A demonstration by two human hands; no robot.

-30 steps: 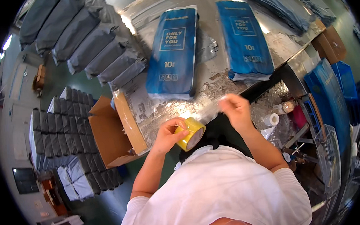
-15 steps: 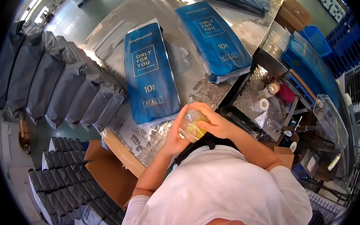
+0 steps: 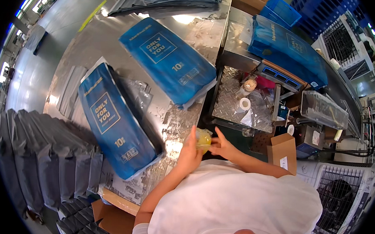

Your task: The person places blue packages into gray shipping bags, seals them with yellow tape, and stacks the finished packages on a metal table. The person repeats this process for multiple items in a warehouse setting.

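At the near edge of the metal table, in front of my white shirt, I hold a clear-yellow roll that looks like packing tape (image 3: 204, 141). My left hand (image 3: 190, 154) is closed against its left side, fingers pointing up. On the other side my right hand (image 3: 224, 148) pinches its edge, with the index finger raised. Beyond my left hand a blue plastic-wrapped package (image 3: 115, 121) lies slanted on the table. A second blue package (image 3: 171, 62) lies farther off, to its right. The roll's underside is hidden by my hands.
Grey bagged bundles (image 3: 44, 156) stand in a row at the left. An open cardboard box (image 3: 112, 220) sits below the table's left corner. To the right are a metal tray (image 3: 229, 101) with a white paper roll, a blue-edged scale (image 3: 281, 77) and another blue package (image 3: 288, 46).
The view has turned right, so the table and packages appear shifted to the left. My hands have drawn apart slightly around the roll, and my right index finger now points up.
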